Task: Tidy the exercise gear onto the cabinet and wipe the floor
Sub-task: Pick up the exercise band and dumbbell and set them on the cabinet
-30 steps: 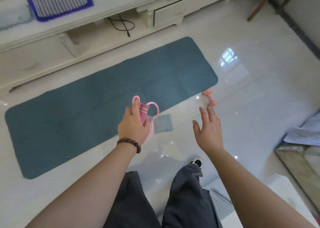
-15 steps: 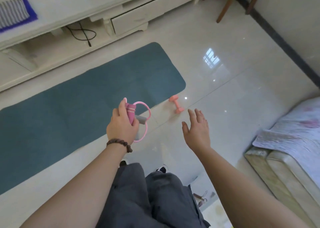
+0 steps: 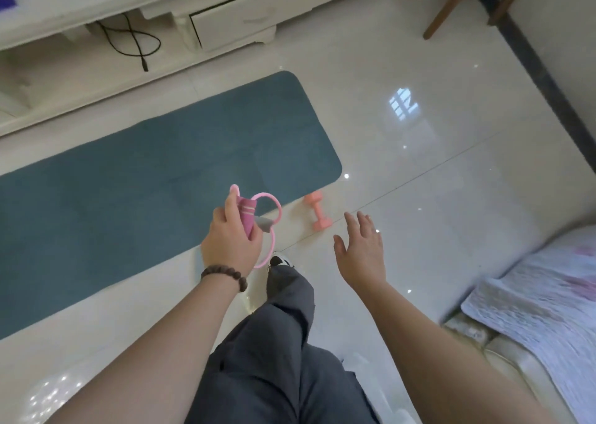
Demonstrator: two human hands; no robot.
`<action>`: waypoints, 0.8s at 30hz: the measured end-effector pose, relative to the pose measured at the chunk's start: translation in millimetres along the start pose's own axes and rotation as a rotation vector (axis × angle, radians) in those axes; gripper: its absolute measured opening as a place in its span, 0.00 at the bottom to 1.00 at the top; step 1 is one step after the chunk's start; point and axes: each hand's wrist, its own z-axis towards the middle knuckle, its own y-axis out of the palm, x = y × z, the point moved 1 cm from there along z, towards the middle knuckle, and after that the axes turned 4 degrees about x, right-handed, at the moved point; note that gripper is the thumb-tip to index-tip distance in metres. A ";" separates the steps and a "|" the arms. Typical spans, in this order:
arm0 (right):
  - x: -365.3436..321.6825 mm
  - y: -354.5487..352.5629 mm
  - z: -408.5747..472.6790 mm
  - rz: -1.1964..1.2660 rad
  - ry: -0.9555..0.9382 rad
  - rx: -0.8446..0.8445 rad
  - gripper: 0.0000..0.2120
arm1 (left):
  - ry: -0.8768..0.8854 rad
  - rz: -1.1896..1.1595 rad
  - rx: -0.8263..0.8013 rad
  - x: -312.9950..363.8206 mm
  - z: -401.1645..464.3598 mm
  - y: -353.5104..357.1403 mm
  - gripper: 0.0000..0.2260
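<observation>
Dumbbell (image 3: 317, 211) on floor, ahead-left of open right hand (image 3: 361, 252).
Long axis running away; nearer right; left hand (image 3: 230, 241) gripping rope (image 3: 254, 223).

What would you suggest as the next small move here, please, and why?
Probably lower the open right hand onto the pink dumbbell lying on the floor just ahead of it; the left hand already grips the pink skipping rope.

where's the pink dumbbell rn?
In the head view the pink dumbbell lies on the tile floor just right of centre, off the near right corner of the teal mat, ahead of the open right hand.
</observation>
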 end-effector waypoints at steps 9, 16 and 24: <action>24.6 37.0 113.6 -0.037 -0.019 -0.155 0.25 | -0.109 0.044 -0.060 11.9 62.9 87.7 0.34; 84.1 156.5 218.2 -0.036 0.022 -0.248 0.26 | -0.244 0.069 -0.054 -25.9 93.7 217.6 0.35; 168.1 344.4 319.3 -0.048 0.059 -0.363 0.32 | -0.288 0.122 -0.005 -109.7 116.6 384.8 0.32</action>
